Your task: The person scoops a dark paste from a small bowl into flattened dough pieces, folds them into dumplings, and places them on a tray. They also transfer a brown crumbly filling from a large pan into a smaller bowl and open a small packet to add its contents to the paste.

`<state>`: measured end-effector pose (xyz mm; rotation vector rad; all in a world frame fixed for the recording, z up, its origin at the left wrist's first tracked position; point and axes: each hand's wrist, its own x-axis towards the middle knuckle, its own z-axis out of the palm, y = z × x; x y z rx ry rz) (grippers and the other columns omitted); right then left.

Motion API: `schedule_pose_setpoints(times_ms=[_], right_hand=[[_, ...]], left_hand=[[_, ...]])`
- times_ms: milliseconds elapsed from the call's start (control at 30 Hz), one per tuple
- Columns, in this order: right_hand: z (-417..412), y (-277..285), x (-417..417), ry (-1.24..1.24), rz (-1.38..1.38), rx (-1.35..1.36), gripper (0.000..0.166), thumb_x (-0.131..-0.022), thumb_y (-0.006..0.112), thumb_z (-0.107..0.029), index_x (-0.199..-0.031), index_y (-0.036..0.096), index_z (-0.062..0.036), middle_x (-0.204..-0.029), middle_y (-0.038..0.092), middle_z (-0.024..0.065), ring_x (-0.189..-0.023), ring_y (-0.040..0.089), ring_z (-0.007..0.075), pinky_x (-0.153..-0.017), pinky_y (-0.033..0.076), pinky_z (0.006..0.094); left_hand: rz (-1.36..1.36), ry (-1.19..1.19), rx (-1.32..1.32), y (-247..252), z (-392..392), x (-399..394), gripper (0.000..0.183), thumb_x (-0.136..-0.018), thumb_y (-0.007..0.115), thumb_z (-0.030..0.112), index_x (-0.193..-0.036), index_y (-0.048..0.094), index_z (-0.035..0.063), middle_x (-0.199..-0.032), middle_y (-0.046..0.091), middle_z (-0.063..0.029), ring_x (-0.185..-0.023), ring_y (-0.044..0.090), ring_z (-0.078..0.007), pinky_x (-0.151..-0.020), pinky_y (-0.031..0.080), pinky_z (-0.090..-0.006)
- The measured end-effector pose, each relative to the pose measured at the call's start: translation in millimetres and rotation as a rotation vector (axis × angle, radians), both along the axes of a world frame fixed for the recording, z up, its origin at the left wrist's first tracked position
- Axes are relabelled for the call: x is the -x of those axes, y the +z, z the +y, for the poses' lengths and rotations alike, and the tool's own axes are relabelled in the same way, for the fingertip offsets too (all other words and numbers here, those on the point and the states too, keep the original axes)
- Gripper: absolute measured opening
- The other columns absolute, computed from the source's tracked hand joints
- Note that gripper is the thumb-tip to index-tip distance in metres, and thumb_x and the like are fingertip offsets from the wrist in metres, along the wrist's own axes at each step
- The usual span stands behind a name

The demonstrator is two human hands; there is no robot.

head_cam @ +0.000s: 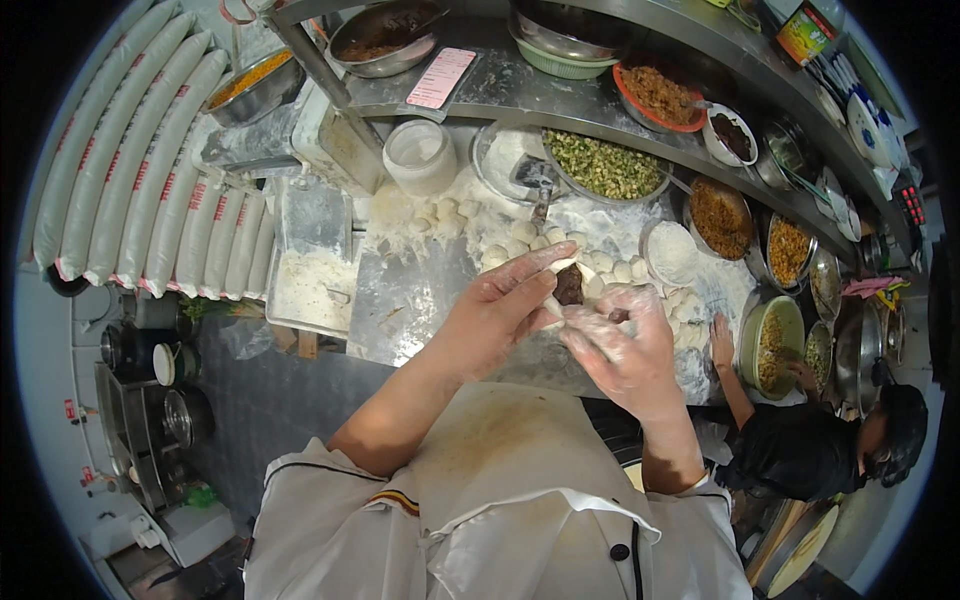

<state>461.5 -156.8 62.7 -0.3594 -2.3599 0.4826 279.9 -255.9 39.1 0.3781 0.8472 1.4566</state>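
Note:
Above the floured metal worktop (394, 300), my left hand (514, 300) holds a thin dough wrapper (553, 306) with a lump of dark filling (569, 286) in it. My right hand (626, 345), dusted with flour, has its fingers at the wrapper's lower edge, and a small dark bit of filling (618, 315) shows among them. Just beyond the hands lie several small dough pieces (517, 244). More dough balls (446, 217) sit further left. A scraper (534, 174) with a floury blade rests at a bowl of flour (502, 161).
A bowl of chopped green filling (604, 166), a bowl of white flour (673, 253) and bowls of brown filling (720, 217) stand behind and right. A metal shelf (487, 90) overhangs the back. A co-worker in black (802, 450) stands at right, one hand on the worktop. Stacked sacks (142, 150) are left.

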Motion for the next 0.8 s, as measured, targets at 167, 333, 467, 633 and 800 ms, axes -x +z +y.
schedule_pose_setpoints(times_ms=[167, 333, 467, 633, 800], right_hand=[[2, 2, 5, 0.041, 0.035, -0.046, 0.024, -0.074, 0.083, -0.003, -0.096, 0.074, -0.008, -0.098, 0.064, 0.0079, -0.084, 0.06, 0.0302, -0.071, 0.049, 0.0393], [12, 27, 6, -0.002, 0.043, 0.356, 0.025, -0.074, 0.086, -0.005, -0.095, 0.073, -0.0068, -0.097, 0.065, 0.0071, -0.084, 0.063, 0.025, -0.07, 0.051, 0.0337], [14, 32, 6, -0.001, 0.057, 0.406, 0.025, -0.074, 0.085, -0.004, -0.097, 0.076, -0.0058, -0.095, 0.066, 0.0068, -0.082, 0.065, 0.0216, -0.068, 0.051, 0.0322], [18, 23, 1, 0.112, -0.084, 0.433, 0.025, -0.075, 0.083, -0.003, -0.1, 0.078, -0.0055, -0.098, 0.066, 0.0092, -0.083, 0.064, 0.0254, -0.07, 0.051, 0.0341], [9, 29, 10, 0.075, -0.124, 0.371, 0.023, -0.076, 0.081, -0.003, -0.099, 0.078, -0.0058, -0.095, 0.063, 0.0098, -0.086, 0.063, 0.0285, -0.073, 0.052, 0.0374]], left_hand=[[0.152, -0.062, 0.021, -3, 0, 3, 0.042, -0.11, 0.049, 0.023, -0.145, 0.055, 0.0011, -0.116, 0.069, 0.0, -0.087, 0.064, 0.0002, -0.078, 0.053, -0.0161], [0.431, 0.019, -0.216, 3, -4, -6, 0.042, -0.111, 0.044, 0.023, -0.144, 0.056, -0.0018, -0.14, 0.059, -0.0104, -0.123, 0.058, -0.0133, -0.102, 0.047, -0.0267], [0.547, 0.016, -0.342, 10, -4, -5, 0.043, -0.111, 0.043, 0.022, -0.146, 0.052, -0.0023, -0.154, 0.047, -0.0149, -0.141, 0.046, -0.0218, -0.117, 0.036, -0.0367], [0.202, -0.026, -0.144, -7, 3, -9, 0.053, -0.112, 0.041, 0.036, -0.151, 0.043, 0.0011, -0.148, 0.054, -0.0132, -0.135, 0.051, -0.0205, -0.116, 0.037, -0.0391], [-0.622, -0.198, -0.028, -14, 12, -14, 0.056, -0.109, 0.041, 0.047, -0.146, 0.047, 0.0063, -0.141, 0.058, -0.0106, -0.13, 0.056, -0.0237, -0.111, 0.043, -0.043]])
